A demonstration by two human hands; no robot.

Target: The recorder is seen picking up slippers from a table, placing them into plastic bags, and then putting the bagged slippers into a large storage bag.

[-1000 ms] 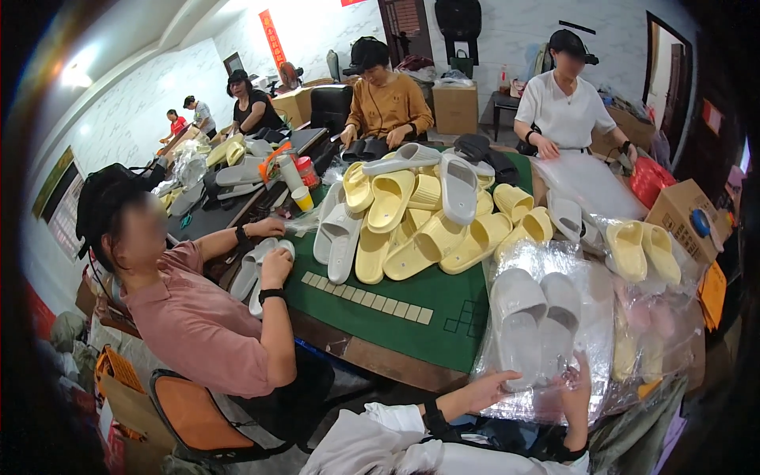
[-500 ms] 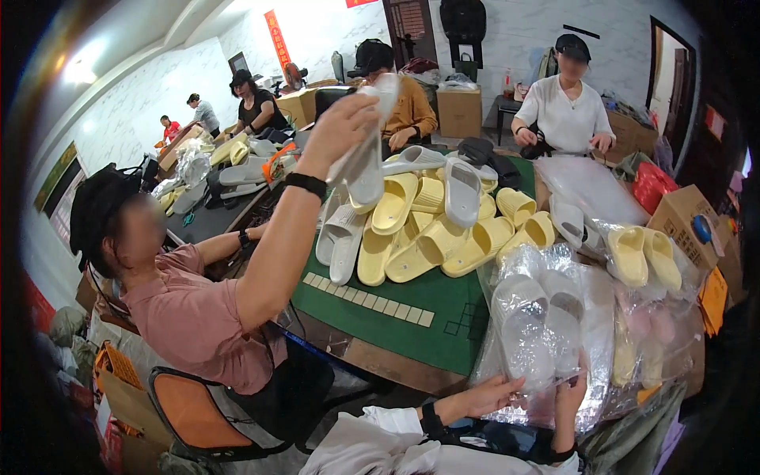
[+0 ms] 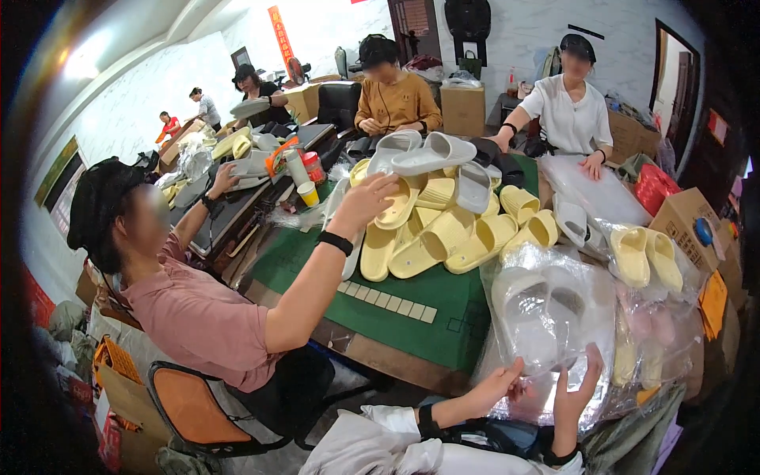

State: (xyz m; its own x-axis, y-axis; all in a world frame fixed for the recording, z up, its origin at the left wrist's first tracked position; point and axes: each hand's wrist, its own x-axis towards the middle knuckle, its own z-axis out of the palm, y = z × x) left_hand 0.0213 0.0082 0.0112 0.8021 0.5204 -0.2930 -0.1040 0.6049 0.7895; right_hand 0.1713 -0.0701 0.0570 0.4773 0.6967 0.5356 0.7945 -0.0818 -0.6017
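Observation:
A pair of grey slippers [image 3: 529, 321] lies inside a clear plastic bag [image 3: 507, 279] at the front right of the table. My left hand [image 3: 497, 385] is at the bag's near edge, its thumb and fingers closed on the plastic. My right hand [image 3: 579, 389] is beside it at the near right corner, thumb and forefinger spread apart around the bag's edge. Under the bag lie more shiny clear bags [image 3: 595, 317]. To the right, a bagged pair of yellow slippers [image 3: 646, 257] rests near other bagged slippers.
Yellow and grey slippers are heaped [image 3: 423, 245] on a green mat [image 3: 380, 336]. A co-worker in pink [image 3: 198, 309] reaches to the heap from the left; co-workers in orange [image 3: 404, 99] and white [image 3: 571, 111] are across the table. Cardboard boxes [image 3: 673, 226] stand at right.
The pink-sleeved co-worker's raised grey slipper is no longer held up, and that hand is lower, by the heap. My right fingers have spread. The white-clad co-worker's hands have moved apart.

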